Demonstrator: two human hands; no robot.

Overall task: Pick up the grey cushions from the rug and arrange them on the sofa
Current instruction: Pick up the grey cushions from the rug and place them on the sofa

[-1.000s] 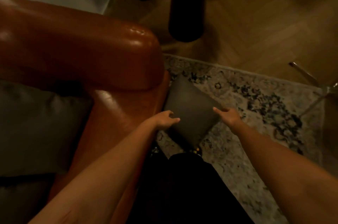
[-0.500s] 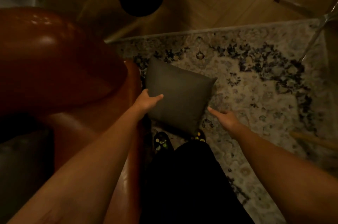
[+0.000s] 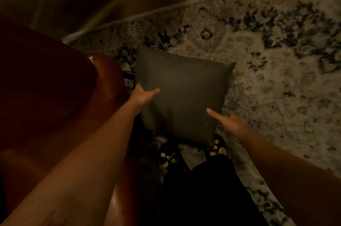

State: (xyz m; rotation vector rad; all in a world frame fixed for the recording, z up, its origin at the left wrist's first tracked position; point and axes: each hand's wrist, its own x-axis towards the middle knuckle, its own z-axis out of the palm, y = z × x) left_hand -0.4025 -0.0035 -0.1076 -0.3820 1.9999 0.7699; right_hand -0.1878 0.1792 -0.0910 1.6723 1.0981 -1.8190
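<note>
Grey cushion sits on the rug beside the leather sofa arm, square between my hands: left hand pinching its left edge, right hand spread open at the right edge, not gripping yet.

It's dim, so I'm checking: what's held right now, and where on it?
The grey cushion: the left hand grips its left edge, thumb on top; the right hand touches its lower right edge, grip unclear.

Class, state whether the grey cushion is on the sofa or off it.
Off it: the grey cushion is over the rug beside the sofa, left hand gripping its edge; lifted or resting, cannot tell.
</note>
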